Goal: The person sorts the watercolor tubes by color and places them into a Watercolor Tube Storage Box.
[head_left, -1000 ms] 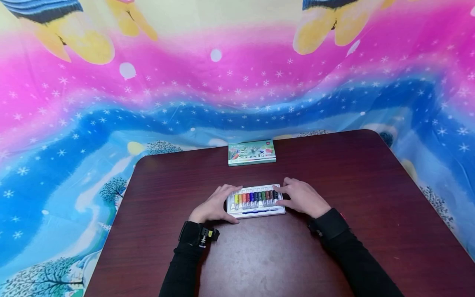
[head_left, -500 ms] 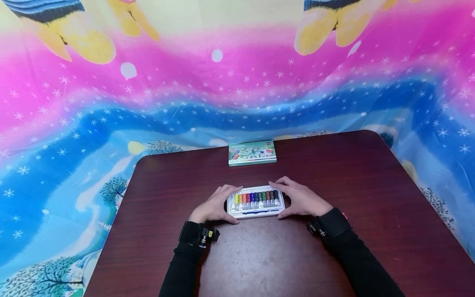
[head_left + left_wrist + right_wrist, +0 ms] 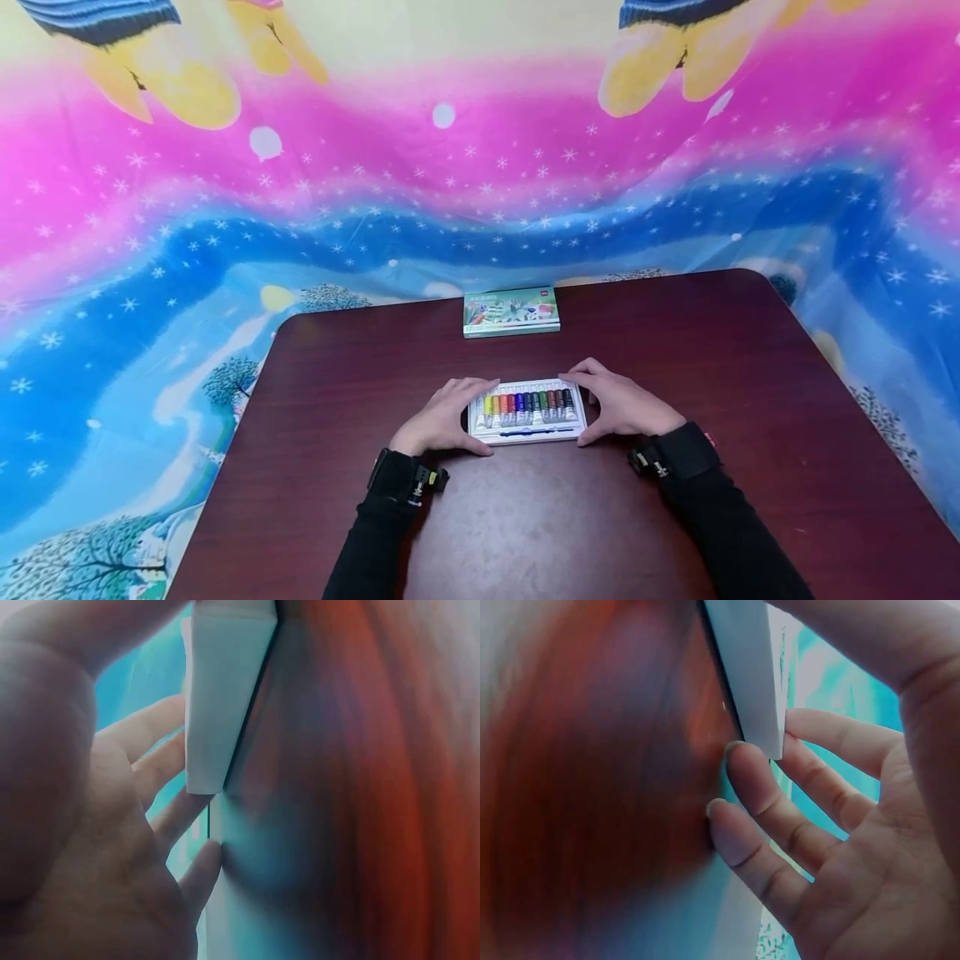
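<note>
A white tray (image 3: 525, 441) lies on the table near the middle of the head view. It carries a row of several paint tubes (image 3: 528, 405), running from yellow through red, blue and green to black, with a thin blue paintbrush (image 3: 525, 433) along the near side. My left hand (image 3: 441, 419) grips the left end, thumb at the near edge and fingers at the far one. At the right end my right hand (image 3: 628, 406) holds it the same way. Both wrist views show the tray's white side wall (image 3: 225, 697) (image 3: 748, 675) between thumb and fingers.
A green printed box (image 3: 512, 313) stands at the table's far edge, behind the tray. The dark red-brown table (image 3: 555, 525) has rounded far corners. A colourful cloth (image 3: 480, 183) with snowflakes hangs behind and beside it.
My right hand first touched the tubes' right end, then spread to the tray's right end. Since then both hands and the tray have shifted slightly right. The box stayed put.
</note>
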### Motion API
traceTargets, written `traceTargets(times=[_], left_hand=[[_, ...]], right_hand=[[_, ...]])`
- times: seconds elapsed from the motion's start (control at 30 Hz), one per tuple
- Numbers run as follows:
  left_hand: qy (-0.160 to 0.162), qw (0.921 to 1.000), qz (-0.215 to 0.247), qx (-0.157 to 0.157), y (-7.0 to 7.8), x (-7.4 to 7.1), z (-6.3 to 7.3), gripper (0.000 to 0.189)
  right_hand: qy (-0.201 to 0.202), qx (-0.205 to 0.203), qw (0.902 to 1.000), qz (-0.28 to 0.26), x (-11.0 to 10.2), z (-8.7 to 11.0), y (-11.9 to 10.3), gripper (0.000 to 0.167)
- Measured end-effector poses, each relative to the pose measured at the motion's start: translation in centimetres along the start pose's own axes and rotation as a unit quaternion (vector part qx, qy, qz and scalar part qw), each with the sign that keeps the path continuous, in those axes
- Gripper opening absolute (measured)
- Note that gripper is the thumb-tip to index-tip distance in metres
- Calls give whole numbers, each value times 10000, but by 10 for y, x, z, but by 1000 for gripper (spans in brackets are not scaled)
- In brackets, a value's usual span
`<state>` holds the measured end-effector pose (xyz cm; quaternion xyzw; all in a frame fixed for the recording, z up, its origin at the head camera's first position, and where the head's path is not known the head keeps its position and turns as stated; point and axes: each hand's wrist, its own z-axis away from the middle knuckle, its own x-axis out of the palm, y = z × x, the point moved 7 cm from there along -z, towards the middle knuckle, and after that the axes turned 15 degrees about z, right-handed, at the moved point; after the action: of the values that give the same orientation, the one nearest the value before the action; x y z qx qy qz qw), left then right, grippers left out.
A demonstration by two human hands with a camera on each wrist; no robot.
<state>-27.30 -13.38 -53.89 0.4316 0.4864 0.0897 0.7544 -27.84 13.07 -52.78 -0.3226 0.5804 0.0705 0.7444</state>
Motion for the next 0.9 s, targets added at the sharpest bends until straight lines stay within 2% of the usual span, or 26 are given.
traceTargets(times=[0.27, 0.57, 0.7, 0.9], left_hand=[[57, 9998, -201, 64, 6, 3, -3, 112], [517, 9981, 301, 166, 3, -7, -2, 115], [493, 9983, 250, 192, 3, -9, -2, 105], [216, 9982, 221, 509, 6, -5, -4, 99]], right_hand=[[-43, 42, 10000, -32, -4, 4, 7, 97], [-86, -80, 9995, -282, -1, 12, 7, 97], [-119, -322, 9987, -372, -2, 15, 5, 85], [-230, -489, 9982, -269, -4, 18, 1, 57]])
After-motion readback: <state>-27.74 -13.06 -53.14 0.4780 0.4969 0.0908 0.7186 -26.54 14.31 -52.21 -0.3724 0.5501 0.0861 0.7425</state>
